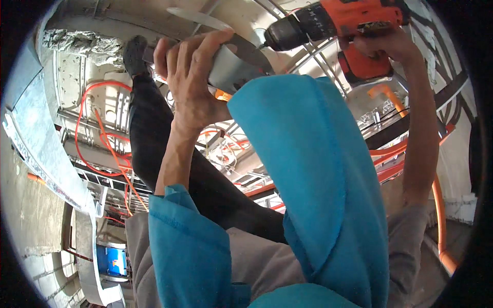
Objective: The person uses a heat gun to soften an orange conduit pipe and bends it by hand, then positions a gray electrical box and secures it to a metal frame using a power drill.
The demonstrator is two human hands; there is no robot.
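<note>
Left hand (187,77): you clench the bent metal bracket (239,64) — its edge meets the drill tip.
Right hand (382,43): grips the orange drill (339,20) — cramped overhead.

A: We see bright daylight here, falling strongly on the blue cloth (308,169) in the middle and on the pale concrete behind.

B: Yes, and the rim is black; we notice the straight pipes (411,149) bend near it. The close cloth looks soft to us, slightly out of focus.
</note>
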